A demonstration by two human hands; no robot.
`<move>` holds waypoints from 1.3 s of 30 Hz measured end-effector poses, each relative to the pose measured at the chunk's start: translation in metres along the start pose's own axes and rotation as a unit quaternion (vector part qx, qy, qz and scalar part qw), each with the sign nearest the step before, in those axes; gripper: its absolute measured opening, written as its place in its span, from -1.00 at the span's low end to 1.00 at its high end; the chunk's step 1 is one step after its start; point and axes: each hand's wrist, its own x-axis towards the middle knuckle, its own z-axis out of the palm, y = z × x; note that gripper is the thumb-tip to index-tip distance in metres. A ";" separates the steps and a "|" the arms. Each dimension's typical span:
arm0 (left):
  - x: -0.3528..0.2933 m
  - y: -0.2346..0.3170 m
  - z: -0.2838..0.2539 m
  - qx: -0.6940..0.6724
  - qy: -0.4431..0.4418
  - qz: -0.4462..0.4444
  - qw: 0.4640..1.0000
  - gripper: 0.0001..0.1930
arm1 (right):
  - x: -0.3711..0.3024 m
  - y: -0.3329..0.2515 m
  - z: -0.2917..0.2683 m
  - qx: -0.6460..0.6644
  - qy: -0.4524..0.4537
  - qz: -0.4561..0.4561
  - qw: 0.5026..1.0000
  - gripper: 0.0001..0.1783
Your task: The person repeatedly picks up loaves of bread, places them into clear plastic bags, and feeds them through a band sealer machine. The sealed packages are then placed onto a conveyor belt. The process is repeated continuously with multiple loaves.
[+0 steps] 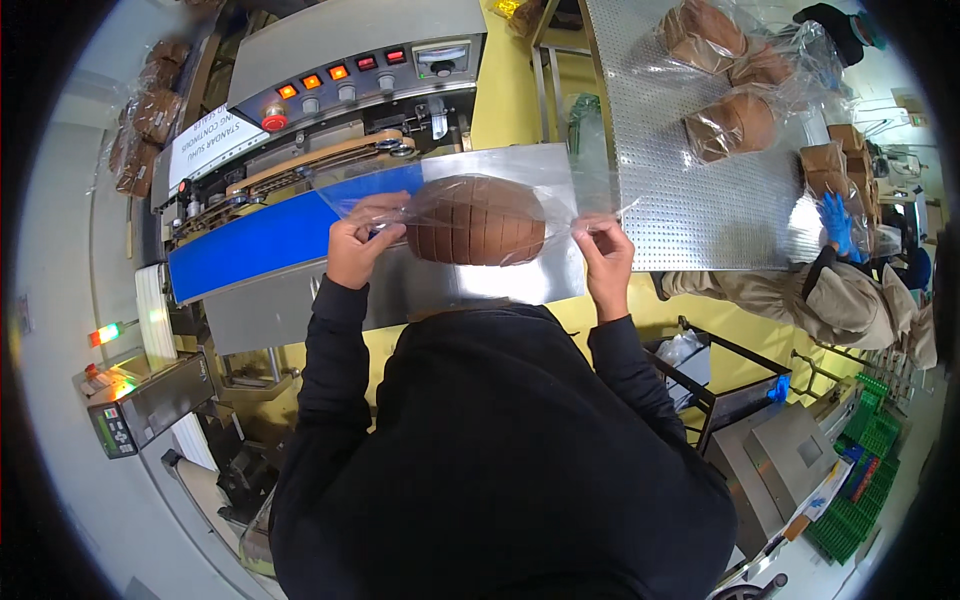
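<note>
A sliced brown loaf [476, 222] in a clear plastic bag lies on a metal plate [500, 285] in front of me. My left hand [362, 238] pinches the bag's edge at the loaf's left end, beside the blue conveyor belt [250, 240]. At the loaf's right end, my right hand [604, 250] grips the other end of the clear bag between thumb and fingers. The plastic is stretched between both hands, over the loaf.
Behind the belt stands a sealing machine [360, 60] with lit buttons and a red knob [274, 117]. To the right, a perforated metal table [660, 200] bears several bagged loaves [733, 125]. A co-worker's blue-gloved hand [836, 222] is near stacked loaves. Green crates [850, 500] stand at lower right.
</note>
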 end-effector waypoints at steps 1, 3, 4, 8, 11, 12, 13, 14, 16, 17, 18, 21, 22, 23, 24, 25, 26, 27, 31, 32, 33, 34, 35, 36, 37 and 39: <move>0.000 -0.002 -0.002 0.024 0.007 0.001 1.000 -0.72 | -0.001 -0.003 0.002 -0.017 0.021 0.013 1.000 -0.81; -0.001 -0.006 -0.008 0.082 0.018 0.042 0.996 -0.75 | 0.003 -0.009 0.007 -0.034 0.069 -0.017 0.997 -0.94; -0.001 -0.009 -0.012 0.110 0.023 0.063 0.992 -0.77 | 0.004 -0.009 0.004 -0.027 0.081 0.001 0.996 -0.93; -0.006 -0.012 -0.015 0.014 0.048 -0.030 0.998 -0.78 | 0.005 -0.007 -0.015 0.022 0.046 0.062 0.997 -0.91; -0.005 -0.008 -0.010 -0.155 0.039 -0.002 0.987 -0.82 | 0.004 -0.001 -0.006 0.037 -0.040 0.029 0.998 -0.90; -0.006 -0.016 -0.013 -0.171 0.041 -0.010 0.984 -0.83 | 0.007 0.005 -0.003 0.019 -0.053 0.000 0.998 -0.90; -0.009 -0.026 -0.017 -0.187 0.047 -0.017 0.981 -0.83 | 0.011 0.011 0.001 0.001 -0.069 -0.029 0.997 -0.91; -0.012 -0.037 -0.023 -0.183 0.051 -0.012 0.982 -0.83 | 0.014 0.011 0.005 -0.017 -0.088 -0.056 0.994 -0.91; -0.015 -0.056 -0.035 -0.174 0.061 0.000 0.983 -0.84 | 0.017 0.013 0.005 0.035 -0.077 0.015 0.996 -0.95; -0.011 -0.044 -0.033 -0.148 0.061 0.001 0.987 -0.81 | 0.018 0.016 -0.005 0.030 -0.073 0.026 0.997 -0.95; -0.007 -0.031 -0.030 -0.122 0.063 0.003 0.991 -0.77 | 0.020 0.020 -0.013 0.024 -0.069 0.037 0.997 -0.94; -0.012 -0.036 -0.027 -0.158 0.057 0.000 0.986 -0.71 | 0.011 0.021 -0.010 0.068 -0.107 0.081 0.989 -0.76; -0.008 -0.037 -0.024 -0.191 0.049 0.007 0.980 -0.67 | 0.015 0.017 -0.009 0.080 -0.113 0.085 0.987 -0.69; -0.010 -0.033 -0.020 -0.223 0.005 0.036 0.974 -0.54 | 0.017 0.016 -0.007 0.051 -0.148 0.048 0.987 -0.50; -0.014 -0.034 -0.018 -0.215 0.000 0.024 0.976 -0.51 | 0.018 0.014 -0.002 0.054 -0.170 0.018 0.984 -0.38; -0.014 -0.036 -0.014 -0.194 -0.011 0.014 0.981 -0.53 | 0.022 0.014 0.004 0.020 -0.176 0.002 0.984 -0.42; -0.012 -0.037 -0.010 -0.171 -0.026 0.004 0.985 -0.54 | 0.024 0.016 0.008 -0.013 -0.177 -0.014 0.984 -0.46; -0.008 -0.042 -0.007 -0.118 -0.019 -0.012 0.993 -0.61 | 0.026 0.022 0.012 -0.042 -0.175 -0.027 0.983 -0.69; 0.009 -0.038 0.011 -0.033 0.050 0.013 0.998 -0.79 | 0.030 0.029 0.026 -0.054 -0.087 0.016 0.995 -0.78; 0.010 -0.032 0.017 -0.044 0.079 0.041 0.995 -0.82 | 0.031 0.018 0.028 -0.056 -0.081 0.016 0.995 -0.77; 0.009 -0.027 0.020 -0.062 0.093 0.041 0.993 -0.84 | 0.032 0.005 0.029 -0.057 -0.075 0.015 0.995 -0.76; 0.007 -0.022 0.023 -0.080 0.106 0.042 0.990 -0.84 | 0.032 -0.004 0.030 -0.059 -0.068 0.015 0.996 -0.75; 0.008 -0.019 0.024 -0.098 0.119 0.043 0.987 -0.82 | 0.033 -0.005 0.033 -0.029 -0.033 -0.044 0.998 -0.74; 0.013 -0.020 0.026 -0.133 0.129 0.050 0.981 -0.79 | 0.037 -0.009 0.036 -0.013 -0.013 -0.029 0.999 -0.74; 0.018 -0.026 0.029 -0.167 0.137 0.052 0.975 -0.77 | 0.037 -0.014 0.039 0.004 0.010 -0.008 1.000 -0.74; 0.017 -0.057 0.036 -0.228 0.170 0.004 0.959 -0.71 | 0.036 -0.003 0.046 0.078 0.041 0.066 0.994 -0.74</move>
